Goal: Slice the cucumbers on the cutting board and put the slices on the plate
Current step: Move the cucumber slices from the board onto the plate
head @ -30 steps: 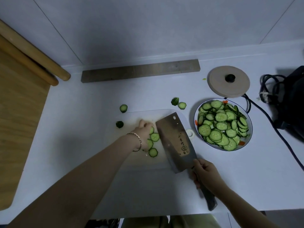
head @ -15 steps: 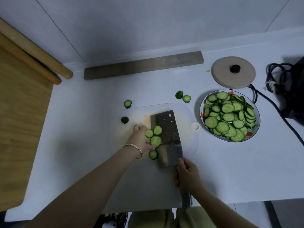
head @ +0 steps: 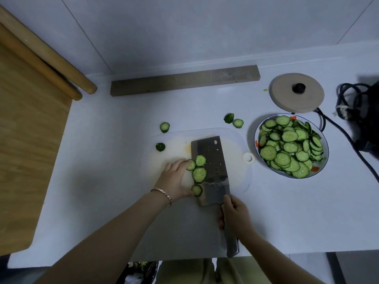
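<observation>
Found on the near-left part of the translucent white plastic cutting board (head: 233,152): four round green cucumber slices (head: 199,173), lying along the left edge of a broad steel cleaver (head: 213,150) laid flat on that board. Judged a scoop-and-carry step: blade flat to serve as a shovel, not edge-down for cutting.

At the board's left side: left hand (head: 175,178), fingers fairly straight and close together, pressed against the slices, pushing rather than pinching. Probably herding them onto the steel. Thin metal bracelet (head: 162,194) on that wrist.

Just off the board's near edge: right hand (head: 235,218), wrapped tight round the cleaver's handle, one finger reaching onto the blade heel, presumably to steady the lift.

Right of the board, just beside its hanging-hole tab: white blue-rimmed plate (head: 258,134), heaped with cut cucumber rounds (head: 289,148) plus a few orange bits. Nearly full. Judged most of the task done, with room for this batch only on top of the heap, hence some risk of spill.

Off the board's far edge: dark green cucumber end pieces (head: 164,127), two far-left, two far-right. Likely discards.

Farther beyond the board: grey wooden strip (head: 184,80) and round tan lid (head: 287,99) with black knob.
</observation>
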Tool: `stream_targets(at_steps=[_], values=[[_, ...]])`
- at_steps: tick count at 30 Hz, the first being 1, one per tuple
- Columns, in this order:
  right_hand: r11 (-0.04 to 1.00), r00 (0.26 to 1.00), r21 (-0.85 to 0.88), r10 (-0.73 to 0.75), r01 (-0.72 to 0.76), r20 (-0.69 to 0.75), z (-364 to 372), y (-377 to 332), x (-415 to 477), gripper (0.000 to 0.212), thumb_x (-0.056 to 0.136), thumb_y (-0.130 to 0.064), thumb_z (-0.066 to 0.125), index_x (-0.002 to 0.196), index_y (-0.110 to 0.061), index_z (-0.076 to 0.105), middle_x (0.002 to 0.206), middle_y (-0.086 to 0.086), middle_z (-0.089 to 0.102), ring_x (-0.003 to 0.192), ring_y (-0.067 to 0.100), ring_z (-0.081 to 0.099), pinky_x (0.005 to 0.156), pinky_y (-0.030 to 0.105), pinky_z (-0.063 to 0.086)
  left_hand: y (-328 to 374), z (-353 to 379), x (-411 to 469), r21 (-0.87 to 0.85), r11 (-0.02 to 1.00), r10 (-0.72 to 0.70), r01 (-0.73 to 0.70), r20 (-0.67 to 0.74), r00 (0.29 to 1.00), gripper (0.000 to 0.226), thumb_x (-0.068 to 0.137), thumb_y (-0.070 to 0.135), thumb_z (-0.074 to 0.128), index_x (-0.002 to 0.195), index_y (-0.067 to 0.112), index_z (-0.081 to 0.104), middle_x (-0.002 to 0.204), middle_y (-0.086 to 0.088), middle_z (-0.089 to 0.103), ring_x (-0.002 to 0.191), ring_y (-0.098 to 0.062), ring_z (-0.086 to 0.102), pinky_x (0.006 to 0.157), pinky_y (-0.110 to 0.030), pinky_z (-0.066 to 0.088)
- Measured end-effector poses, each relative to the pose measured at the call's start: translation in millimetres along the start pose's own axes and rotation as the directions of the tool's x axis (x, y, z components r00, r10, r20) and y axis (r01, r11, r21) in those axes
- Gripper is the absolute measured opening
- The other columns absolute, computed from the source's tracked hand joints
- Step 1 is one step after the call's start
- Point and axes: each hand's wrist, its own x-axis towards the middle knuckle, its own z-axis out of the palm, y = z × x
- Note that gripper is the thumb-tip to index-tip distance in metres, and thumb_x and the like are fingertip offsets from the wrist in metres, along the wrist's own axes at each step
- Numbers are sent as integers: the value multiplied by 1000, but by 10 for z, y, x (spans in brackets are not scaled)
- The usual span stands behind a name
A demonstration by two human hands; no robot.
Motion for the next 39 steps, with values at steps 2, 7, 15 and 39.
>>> stream_targets(at_steps=[2,7,15,39], values=[[1000,1000,3,-3,3,-9,3,6,7,31,100,-13,40,71,-2,49,44,3,47,32,15,45,34,24,40,22,69,8,-60,998,-2,-2,-70,998,87,67,38,79,141,20,35,146,2,31,126,-20,30,102,-17,19],[1000,1000,9,-7,7,-4,1,-9,3,31,100,-13,40,72,-3,49,43,1,47,32,14,45,34,25,41,150,219,26,-245,969,-85,36,-192,978,70,69,23,81,131,7,51,136,-7,46,126,-23,38,100,-11,17],[999,999,30,-27,28,-39,-365,-296,-75,38,100,-11,38,64,-5,44,49,12,43,35,19,41,35,25,37,562,109,109,-321,931,58,-173,-336,940,44,76,28,71,113,6,65,124,-8,57,115,-18,52,98,-13,31],[991,966,-69,-127,114,-226,-2471,-1036,137,35,100,-18,38,72,0,50,46,10,48,36,22,41,40,28,38,2605,19,1421,332,867,360,-371,97,928,64,81,62,52,134,31,36,138,-4,30,123,-31,32,104,-42,24]])
